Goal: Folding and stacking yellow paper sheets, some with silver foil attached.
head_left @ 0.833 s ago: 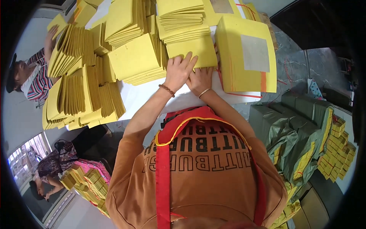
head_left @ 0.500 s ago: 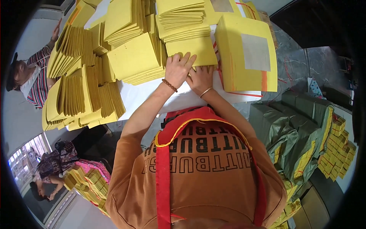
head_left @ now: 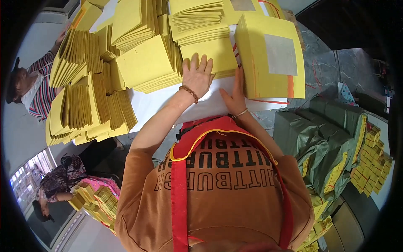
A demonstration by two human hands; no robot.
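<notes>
While the left hand (head_left: 197,80) lies flat on the front yellow folded-paper stack (head_left: 218,52), its fingers are straight and a little spread, gripping nothing. Right hand (head_left: 237,96) is upright at the stack's right corner: fingers together, thumb well out, nothing in grip; can't tell if the fingertips touch the paper. Stack sits near the close edge of the white-topped table (head_left: 145,101), between a larger folded-paper pile (head_left: 147,59) on its left and a tall yellow block (head_left: 252,54) with a grey label (head_left: 280,54) on its right. More folded bundles (head_left: 79,109) fill the table's left end. Dark green wrapped packages (head_left: 319,126) are off the table, lower right. Co-worker in a striped top (head_left: 41,92), far left.
</notes>
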